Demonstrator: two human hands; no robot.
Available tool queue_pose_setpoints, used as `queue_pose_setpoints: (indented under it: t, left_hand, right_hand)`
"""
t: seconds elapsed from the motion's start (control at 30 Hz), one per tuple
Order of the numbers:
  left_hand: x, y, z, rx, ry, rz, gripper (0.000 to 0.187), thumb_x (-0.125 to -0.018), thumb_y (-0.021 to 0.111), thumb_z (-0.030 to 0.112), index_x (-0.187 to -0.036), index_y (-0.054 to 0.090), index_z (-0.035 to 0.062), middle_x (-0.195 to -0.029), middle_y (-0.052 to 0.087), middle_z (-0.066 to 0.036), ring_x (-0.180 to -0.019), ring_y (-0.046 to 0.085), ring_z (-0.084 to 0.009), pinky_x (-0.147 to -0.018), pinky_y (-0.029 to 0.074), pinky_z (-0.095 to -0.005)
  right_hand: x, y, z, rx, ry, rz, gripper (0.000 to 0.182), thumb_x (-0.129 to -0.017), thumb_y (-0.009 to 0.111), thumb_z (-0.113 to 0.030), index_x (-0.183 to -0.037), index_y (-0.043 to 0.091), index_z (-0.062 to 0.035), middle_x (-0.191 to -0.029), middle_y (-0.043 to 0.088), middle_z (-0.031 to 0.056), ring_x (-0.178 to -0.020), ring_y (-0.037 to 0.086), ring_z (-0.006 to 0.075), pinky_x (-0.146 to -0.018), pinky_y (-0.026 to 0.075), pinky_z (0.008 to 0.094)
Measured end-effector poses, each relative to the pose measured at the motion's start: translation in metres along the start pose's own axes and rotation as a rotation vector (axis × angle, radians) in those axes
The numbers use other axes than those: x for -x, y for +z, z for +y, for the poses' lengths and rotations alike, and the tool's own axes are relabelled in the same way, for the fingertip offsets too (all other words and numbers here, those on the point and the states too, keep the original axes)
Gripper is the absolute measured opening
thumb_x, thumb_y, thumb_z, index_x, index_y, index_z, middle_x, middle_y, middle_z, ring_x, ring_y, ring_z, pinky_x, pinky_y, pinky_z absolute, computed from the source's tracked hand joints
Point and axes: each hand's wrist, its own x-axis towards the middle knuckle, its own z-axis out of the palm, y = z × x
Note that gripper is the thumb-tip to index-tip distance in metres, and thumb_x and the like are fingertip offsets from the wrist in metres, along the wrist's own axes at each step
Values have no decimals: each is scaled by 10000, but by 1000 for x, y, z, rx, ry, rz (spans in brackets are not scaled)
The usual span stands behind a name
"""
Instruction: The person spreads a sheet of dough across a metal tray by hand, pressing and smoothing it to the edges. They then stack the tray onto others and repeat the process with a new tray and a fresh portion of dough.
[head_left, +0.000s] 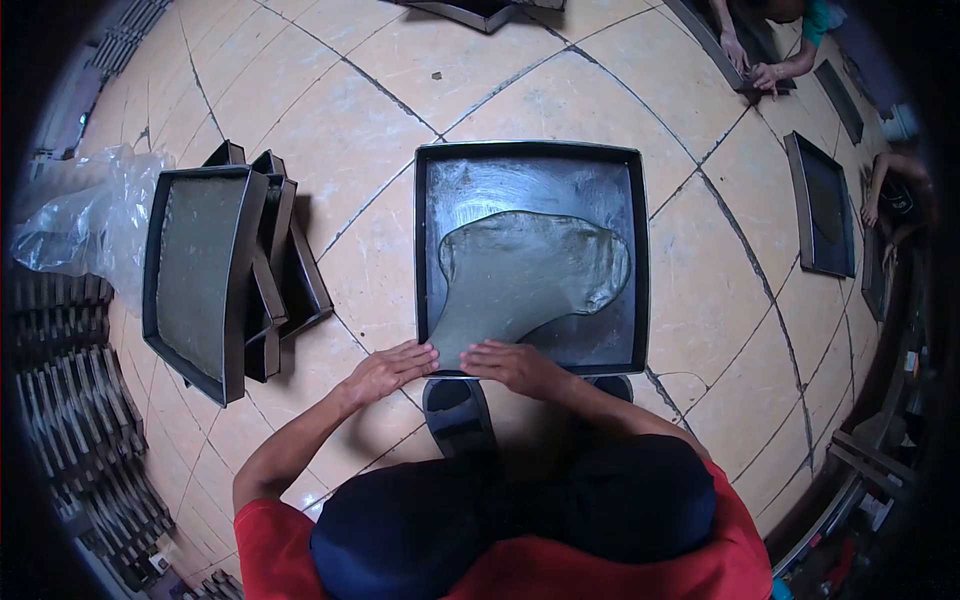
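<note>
A square dark metal tray (643, 260) lies on the floor in front of my feet. Inside it spreads a smooth, grey-green slab of dough (520, 265), wide toward the far side and narrowing to a tongue at the near left. My left hand (392, 370) reaches over the tray's near rim, fingers stretched out against the left side of that tongue. On its other side, my right hand (507, 366) lies with fingers extended, touching the dough's near end. Both palms face down, and the thumbs are mostly hidden.
At left, several stacked trays (236, 290) hold a filled one (200, 270) on top, beside clear plastic sheeting (110, 210). Another tray (820, 205) stands at right. A co-worker's hands (750, 68) work at a tray, upper right; another person (895, 195) sits at far right.
</note>
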Motion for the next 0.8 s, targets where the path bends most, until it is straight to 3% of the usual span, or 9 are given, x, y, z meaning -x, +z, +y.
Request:
queue_pose_setpoints:
  t: [0.1,0.2,0.3,0.43,0.47,0.53,0.63,0.73,0.8]
  left_hand:
    - [5,-11,4,-69,58,37,437,-970,532,139,-1386,640,55,-1509,587,-88,-1424,545,-245,-1256,391,-452]
    - [-18,-22,14,-146,47,-114,335,-949,564,121,-1245,674,10,-1358,617,-115,-1267,643,-300,-1201,455,-456]
    - [-42,-16,31,-249,-148,-223,215,-930,584,108,-1082,687,-2,-1208,588,-127,-1151,654,-323,-1177,466,-446]
    - [-55,17,30,-419,-106,-347,228,-972,551,174,-985,722,25,-1180,579,-121,-1142,644,-320,-1236,331,-556]
    - [-58,15,36,-403,-174,-467,305,-994,525,201,-1141,724,22,-1266,626,-154,-1245,633,-323,-1271,247,-583]
    - [-38,24,39,-481,-150,-334,342,-1007,509,204,-1210,704,10,-1284,677,-173,-1317,610,-310,-1290,194,-579]
    - [-26,12,52,-470,-163,-253,393,-1011,498,191,-1315,639,-16,-1267,725,-178,-1392,571,-296,-1298,105,-613]
    - [-28,10,52,-503,-202,-228,477,-983,521,174,-1405,565,-44,-1258,727,-175,-1396,568,-285,-1269,62,-702]
    - [-30,18,52,-516,-234,-217,502,-971,533,165,-1425,544,-52,-1224,727,-175,-1366,586,-285,-1249,50,-747]
  right_hand:
    - [-8,2,4,-9,-97,-45,400,-1007,523,-177,-1373,674,-115,-1515,594,100,-1399,568,277,-1193,446,411]
    - [-22,-2,13,10,-172,-98,405,-993,531,-176,-1364,679,-111,-1476,617,93,-1343,594,285,-1125,493,415]
    - [-38,-15,24,-16,-158,-180,386,-990,527,-181,-1329,693,-104,-1462,614,80,-1296,592,281,-1079,508,424]
    - [-35,6,50,128,-245,-291,375,-1013,496,-225,-1323,674,-109,-1467,594,79,-1259,582,263,-1048,492,404]
    - [-33,9,53,170,-285,-286,387,-1019,487,-231,-1342,663,-108,-1459,596,81,-1249,585,261,-1048,486,410]
    - [-34,-3,46,253,-359,-276,412,-1031,471,-244,-1379,641,-105,-1444,600,85,-1229,591,259,-1048,472,421]
    - [-50,-6,29,262,-240,-460,431,-1045,438,-245,-1400,631,-96,-1497,583,59,-1345,554,245,-1156,419,446]
    - [-58,28,49,377,-385,-75,454,-1047,422,-255,-1422,619,-92,-1583,522,29,-1483,453,219,-1273,307,458]
    - [-61,28,40,489,-335,-268,452,-1050,420,-267,-1427,622,-122,-1643,448,11,-1538,379,210,-1312,226,462]
